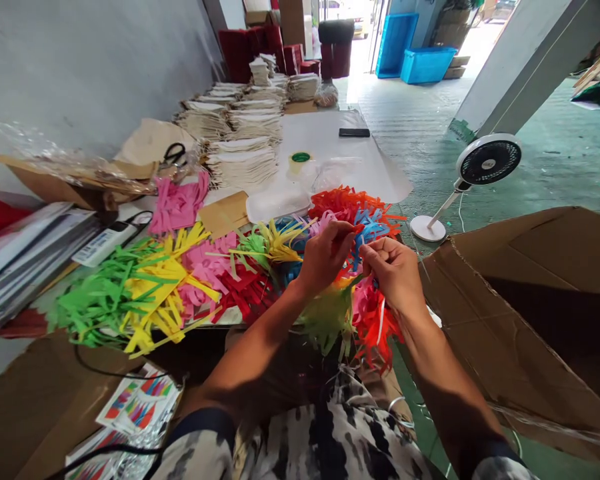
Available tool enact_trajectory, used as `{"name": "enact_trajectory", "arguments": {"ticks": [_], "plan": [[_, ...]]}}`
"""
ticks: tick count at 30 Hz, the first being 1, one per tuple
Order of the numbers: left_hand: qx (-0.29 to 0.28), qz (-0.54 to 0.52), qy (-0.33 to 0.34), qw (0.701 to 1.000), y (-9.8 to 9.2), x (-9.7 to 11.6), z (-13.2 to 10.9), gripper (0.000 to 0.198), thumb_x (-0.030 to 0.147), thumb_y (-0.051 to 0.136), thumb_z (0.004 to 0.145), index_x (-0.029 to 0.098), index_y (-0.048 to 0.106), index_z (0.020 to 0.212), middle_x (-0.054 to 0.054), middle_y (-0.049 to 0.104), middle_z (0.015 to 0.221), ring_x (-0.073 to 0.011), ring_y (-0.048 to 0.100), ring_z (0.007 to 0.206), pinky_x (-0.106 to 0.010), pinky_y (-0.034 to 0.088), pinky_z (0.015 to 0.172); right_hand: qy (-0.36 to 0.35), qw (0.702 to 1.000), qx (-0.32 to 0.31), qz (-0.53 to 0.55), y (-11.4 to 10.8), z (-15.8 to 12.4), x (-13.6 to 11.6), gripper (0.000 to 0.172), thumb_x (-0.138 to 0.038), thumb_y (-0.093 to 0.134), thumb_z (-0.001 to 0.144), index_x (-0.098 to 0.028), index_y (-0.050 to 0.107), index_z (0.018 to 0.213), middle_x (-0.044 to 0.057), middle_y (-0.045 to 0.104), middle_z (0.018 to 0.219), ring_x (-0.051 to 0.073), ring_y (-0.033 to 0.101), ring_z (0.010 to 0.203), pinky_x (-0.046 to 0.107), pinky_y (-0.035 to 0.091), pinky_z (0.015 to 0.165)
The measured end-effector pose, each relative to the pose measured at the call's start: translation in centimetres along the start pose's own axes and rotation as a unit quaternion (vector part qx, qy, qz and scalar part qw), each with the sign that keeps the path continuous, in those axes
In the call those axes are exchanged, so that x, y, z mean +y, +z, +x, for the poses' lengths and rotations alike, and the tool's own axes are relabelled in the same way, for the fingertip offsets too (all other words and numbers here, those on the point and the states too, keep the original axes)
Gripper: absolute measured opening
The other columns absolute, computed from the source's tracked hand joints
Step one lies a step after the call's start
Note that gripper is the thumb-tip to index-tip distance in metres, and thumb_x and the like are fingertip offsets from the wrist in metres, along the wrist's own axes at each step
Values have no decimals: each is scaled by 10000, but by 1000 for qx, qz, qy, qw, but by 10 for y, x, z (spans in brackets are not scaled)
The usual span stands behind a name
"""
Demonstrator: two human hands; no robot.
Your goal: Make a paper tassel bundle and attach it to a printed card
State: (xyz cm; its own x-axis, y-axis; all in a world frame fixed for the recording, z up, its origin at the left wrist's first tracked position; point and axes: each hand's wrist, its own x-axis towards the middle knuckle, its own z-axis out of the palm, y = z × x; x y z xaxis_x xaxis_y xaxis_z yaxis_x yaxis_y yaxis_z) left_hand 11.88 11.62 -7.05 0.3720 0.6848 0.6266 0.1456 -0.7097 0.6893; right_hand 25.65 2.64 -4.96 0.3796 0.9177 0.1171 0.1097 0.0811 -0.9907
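Left grip: left hand [325,257], thumb and forefinger pinching a bit of red paper [359,229]
Right grip: right hand [394,267], thumb pressed to forefinger on a pale strip [363,240], just beside the left fingertips
Tassels in work: at the near edge of the counter [325,137], under and around both hands; a blue tassel [374,225] beyond the grips, an olive-green tassel [325,317] and a red tassel [380,327] hanging below, all cut into thin, loose, crinkled strips
In the way: fingers hide where the strips meet; orange fringe [347,201] crowds the far side
Left of the hands: yellow tassel [283,241], dark red fringe [245,287], yellow fringe [155,303] and green fringe [97,290], heaped and overlapping
Far of the hands: clear plastic tray [279,202], brown card [225,213], tape roll [300,159], black flat object [354,133]
Far left: stacked pale cloth [243,163], black-handled scissors [175,155]
Right: open cardboard box [480,333] close by the right forearm; white fan [490,160] farther off
Farthest: blue crates [427,65] on the floor
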Motion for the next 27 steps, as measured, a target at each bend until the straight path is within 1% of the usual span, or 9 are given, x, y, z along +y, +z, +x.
{"name": "enact_trajectory", "arguments": {"ticks": [3, 6, 9, 12, 17, 20, 23, 25, 27], "plan": [[-6, 20, 20, 1000, 0, -2, -2, 149, 354, 584, 1078, 219, 635, 1115, -12, 777, 948, -119, 733, 787, -235, 537, 737, 22, 999, -3, 45, -1, 5, 4, 332, -503, 797, 826, -206, 675, 741, -18, 608, 550, 117, 422, 475, 276, 283, 495], [-11, 56, 45, 997, 0, -3, -4, 138, 339, 581, 1076, 223, 640, 1121, -16, 787, 983, -127, 736, 812, -244, 532, 745, 31, 998, -6, 51, -1, 7, 4, 403, -558, 828, 782, -212, 640, 696, -28, 567, 522, 110, 394, 465, 276, 268, 487], [-23, 80, 72, 994, 1, -5, -5, 153, 337, 562, 1086, 219, 641, 1143, -29, 790, 1027, -134, 742, 858, -250, 535, 773, 31, 999, -8, 42, -2, 7, 4, 433, -589, 822, 785, -214, 627, 691, -28, 559, 524, 108, 385, 466, 275, 256, 485], [-32, 88, 107, 990, 1, -6, -6, 168, 333, 545, 1098, 206, 642, 1151, -52, 786, 1043, -148, 745, 916, -265, 542, 814, 26, 999, -6, 40, -4, 6, 5, 408, -568, 823, 804, -207, 654, 716, -25, 575, 536, 109, 391, 474, 276, 264, 491], [-64, 51, 132, 988, -5, -4, -5, 162, 326, 553, 1090, 203, 655, 1118, -74, 765, 1020, -161, 722, 934, -288, 555, 826, 7, 999, -3, 37, -8, 5, 10, 403, -575, 829, 836, -200, 691, 781, -21, 606, 575, 117, 424, 496, 276, 294, 500], [-63, -5, 91, 994, -7, -1, -4, 243, 405, 561, 1083, 206, 690, 1029, -63, 749, 980, -157, 703, 889, -292, 563, 804, 1, 1000, -12, 21, -9, 4, 9, 419, -594, 819, 844, -200, 690, 780, -12, 624, 595, 118, 432, 505, 276, 309, 505], [-50, -93, -20, 994, -5, 0, -1, 390, 523, 582, 1059, 198, 698, 877, -18, 707, 809, -133, 655, 731, -272, 547, 681, -4, 1000, -24, 14, -9, 1, 5, 400, -580, 802, 863, -204, 689, 783, -11, 633, 601, 119, 437, 505, 277, 319, 507], [-55, -161, -91, 981, -4, 0, 1, 428, 589, 679, 984, 190, 696, 831, -1, 685, 754, -123, 635, 678, -261, 537, 630, -3, 999, -31, 10, -9, -1, 3, 384, -566, 795, 872, -206, 690, 786, -14, 631, 595, 118, 435, 497, 278, 316, 502], [-59, -220, -134, 964, -3, 0, 3, 431, 609, 801, 877, 189, 706, 870, 1, 703, 781, -123, 653, 694, -251, 544, 624, -5, 999, -36, 5, -9, -2, 2, 379, -560, 794, 878, -206, 693, 787, -18, 626, 587, 116, 433, 491, 277, 310, 498]]}}
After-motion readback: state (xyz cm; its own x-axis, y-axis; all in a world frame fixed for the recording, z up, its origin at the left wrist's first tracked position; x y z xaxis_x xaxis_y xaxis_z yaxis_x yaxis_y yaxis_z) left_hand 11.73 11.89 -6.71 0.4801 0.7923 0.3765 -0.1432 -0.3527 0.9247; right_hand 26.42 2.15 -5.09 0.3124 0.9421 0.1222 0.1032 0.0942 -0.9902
